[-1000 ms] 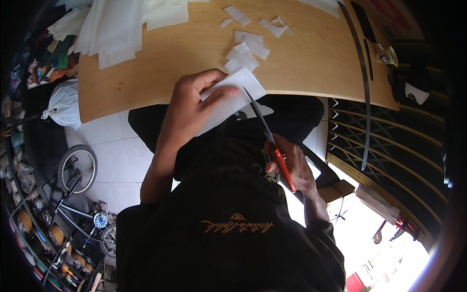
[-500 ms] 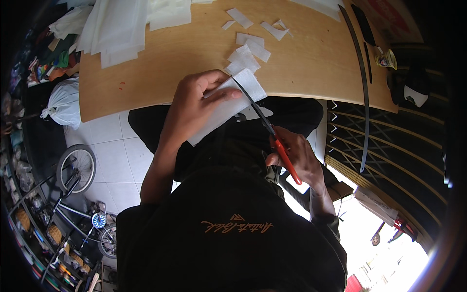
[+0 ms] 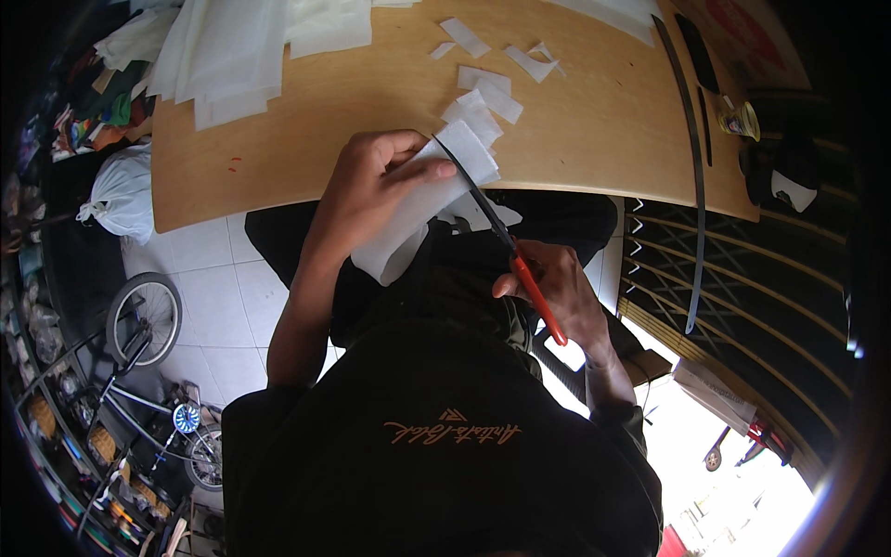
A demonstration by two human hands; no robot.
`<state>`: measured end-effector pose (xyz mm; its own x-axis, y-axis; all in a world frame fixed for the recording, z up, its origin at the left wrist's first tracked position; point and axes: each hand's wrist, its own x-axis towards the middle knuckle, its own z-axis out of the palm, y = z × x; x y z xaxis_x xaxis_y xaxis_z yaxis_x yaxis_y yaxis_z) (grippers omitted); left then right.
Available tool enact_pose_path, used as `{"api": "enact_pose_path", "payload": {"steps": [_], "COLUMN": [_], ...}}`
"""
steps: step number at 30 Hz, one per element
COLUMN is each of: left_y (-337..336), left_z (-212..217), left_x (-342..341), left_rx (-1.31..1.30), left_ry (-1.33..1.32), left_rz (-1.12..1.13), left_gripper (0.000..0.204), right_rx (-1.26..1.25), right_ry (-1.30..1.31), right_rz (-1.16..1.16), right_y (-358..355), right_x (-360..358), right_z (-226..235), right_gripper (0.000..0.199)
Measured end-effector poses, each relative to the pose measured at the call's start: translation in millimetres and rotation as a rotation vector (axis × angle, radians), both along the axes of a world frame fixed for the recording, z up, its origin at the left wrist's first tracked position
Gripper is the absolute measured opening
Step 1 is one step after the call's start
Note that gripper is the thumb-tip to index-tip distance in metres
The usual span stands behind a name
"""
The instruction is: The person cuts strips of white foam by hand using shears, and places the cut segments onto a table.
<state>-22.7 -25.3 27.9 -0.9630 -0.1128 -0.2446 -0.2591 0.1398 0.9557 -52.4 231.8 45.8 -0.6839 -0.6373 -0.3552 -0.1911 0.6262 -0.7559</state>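
Observation:
Between the thumb and fingers of my left hand (image 3: 380, 181) is a strip of thin white sheet material (image 3: 394, 246), whose lower end curls over my lap. My right hand (image 3: 555, 286) is closed round the red handles of a pair of scissors (image 3: 534, 288). The dark blades lie slantwise across the strip, their tips close to my left fingers; they look nearly closed. Just past the blades, the strip's far end overlaps several cut white pieces (image 3: 476, 116) on the wooden table. Another white piece (image 3: 478, 212) lies on my lap, partly hidden.
Stacks of white sheets (image 3: 223, 65) cover the table's far left. More small scraps (image 3: 464, 37) lie further back. A long dark curved strip (image 3: 691, 139) runs along the right side near a small cup (image 3: 740, 121). A white bag (image 3: 121, 195) and a bicycle (image 3: 144, 325) are at left.
The scissors and my right hand have shifted slightly left and up. The strip's lower end has curled more, and its far end now sits nearer the cut pieces.

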Motion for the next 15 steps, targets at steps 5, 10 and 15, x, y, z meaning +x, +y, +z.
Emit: {"api": "enact_pose_path", "payload": {"steps": [5,10,15], "left_y": [-10,-17,-21], "left_z": [-5,-8,-12], "left_x": [-6,-11,-9], "left_rx": [0.057,0.009,0.040], "left_ry": [-0.098,-0.094,-0.085], "left_rz": [-0.046,-0.104,-0.115], "left_gripper": [0.032,0.035,0.038], "right_rx": [0.105,0.091,0.042], "right_ry": [-0.039,-0.039,-0.070], "right_rz": [-0.029,-0.045,-0.064], "right_y": [-10,-10,-8], "right_x": [-5,-7,-6], "right_z": [5,-2,-11], "right_gripper": [0.064,0.065,0.068]}}
